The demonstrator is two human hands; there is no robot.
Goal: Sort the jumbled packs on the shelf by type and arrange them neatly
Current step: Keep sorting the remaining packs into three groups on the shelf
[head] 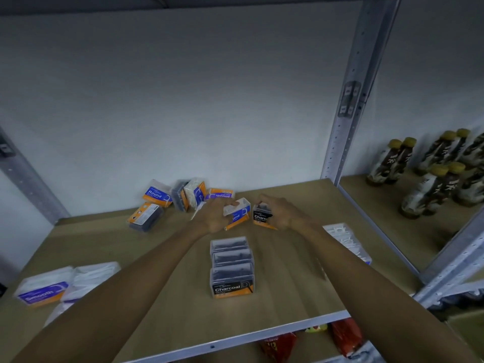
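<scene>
Your arms (pixel 136 281) reach over a front-to-back row of "Charcoal" packs (pixel 232 268) on the shelf (pixel 104 239) (its front label faces you). Just behind it your left hand (pixel 213 217) grips a tilted "Round" pack (pixel 237 213), and your right hand (pixel 284 214) grips an upright single "Charcoal" pack (pixel 262 216). "Smooth" packs (pixel 43 290) lie front left.

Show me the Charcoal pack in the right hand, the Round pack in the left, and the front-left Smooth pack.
Held Charcoal pack (pixel 261 217): head view, on its black label.
Held Round pack (pixel 236 216): head view, on its blue label.
Smooth pack (pixel 43 294): head view, on its blue label.
</scene>
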